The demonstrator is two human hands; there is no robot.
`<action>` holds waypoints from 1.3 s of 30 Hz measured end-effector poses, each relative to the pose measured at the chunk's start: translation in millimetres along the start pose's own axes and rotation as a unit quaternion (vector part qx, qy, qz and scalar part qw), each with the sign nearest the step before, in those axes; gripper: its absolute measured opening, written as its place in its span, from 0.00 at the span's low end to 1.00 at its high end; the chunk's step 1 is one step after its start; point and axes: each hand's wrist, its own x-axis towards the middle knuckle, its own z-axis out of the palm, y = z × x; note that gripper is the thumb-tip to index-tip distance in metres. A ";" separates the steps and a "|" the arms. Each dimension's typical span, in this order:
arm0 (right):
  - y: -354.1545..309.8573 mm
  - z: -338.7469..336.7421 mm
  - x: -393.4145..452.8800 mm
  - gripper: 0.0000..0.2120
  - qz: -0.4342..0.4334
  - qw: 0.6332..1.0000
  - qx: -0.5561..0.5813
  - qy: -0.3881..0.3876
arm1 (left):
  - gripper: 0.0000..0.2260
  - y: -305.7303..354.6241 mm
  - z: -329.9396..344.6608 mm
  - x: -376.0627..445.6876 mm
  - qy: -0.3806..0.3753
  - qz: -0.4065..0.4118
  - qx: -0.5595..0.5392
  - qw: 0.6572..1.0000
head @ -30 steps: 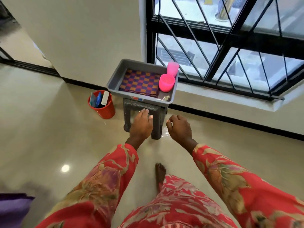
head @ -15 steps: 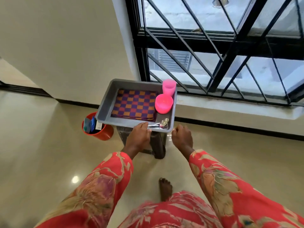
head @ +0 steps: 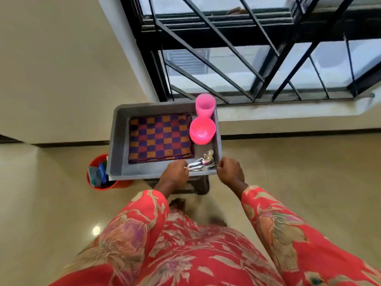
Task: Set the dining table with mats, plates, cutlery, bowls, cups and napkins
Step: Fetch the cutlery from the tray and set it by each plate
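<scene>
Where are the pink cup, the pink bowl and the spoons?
pink cup [head: 204,107], head view, on its side wall.
pink bowl [head: 202,130], head view, inside its hollow.
spoons [head: 203,162], head view, on the handles.

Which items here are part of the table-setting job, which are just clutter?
Job: grey tray, checked mat, pink cup, pink bowl, spoons.
Clutter: orange bucket with packets, dark stool under the tray.
</scene>
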 end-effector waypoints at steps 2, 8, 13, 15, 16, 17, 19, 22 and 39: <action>-6.4 8.2 6.5 0.11 0.013 1.000 -0.010 -0.005 | 0.12 -14.2 -4.0 14.1 -0.034 0.014 0.005 0.999; -24.4 38.5 31.0 0.11 0.004 0.997 -0.060 -0.054 | 0.13 -48.6 1.6 55.2 -0.129 0.061 0.072 0.987; -28.9 69.5 61.4 0.15 -0.067 0.975 -0.184 -0.109 | 0.12 -60.6 40.3 91.0 -0.192 0.096 0.100 0.972; -29.7 83.3 82.3 0.15 -0.095 0.962 -0.221 -0.128 | 0.13 -63.9 58.5 110.2 -0.197 0.099 0.094 0.971; -30.9 88.5 91.5 0.15 -0.103 0.957 -0.232 -0.141 | 0.13 -65.1 65.3 118.6 -0.196 0.101 0.090 0.971; -30.0 96.7 102.3 0.15 -0.106 0.952 -0.239 -0.159 | 0.13 -67.8 74.0 128.1 -0.195 0.102 0.086 0.972; -25.7 111.7 120.0 0.15 -0.100 0.945 -0.242 -0.195 | 0.13 -75.6 88.6 143.8 -0.193 0.098 0.072 0.974; -18.5 124.5 135.3 0.14 -0.077 0.947 -0.222 -0.220 | 0.12 -85.4 101.5 157.2 -0.191 0.094 0.050 0.976; -23.6 132.8 147.6 0.17 -0.086 0.914 -0.303 -0.257 | 0.11 -82.2 110.3 177.6 -0.185 0.141 0.150 0.961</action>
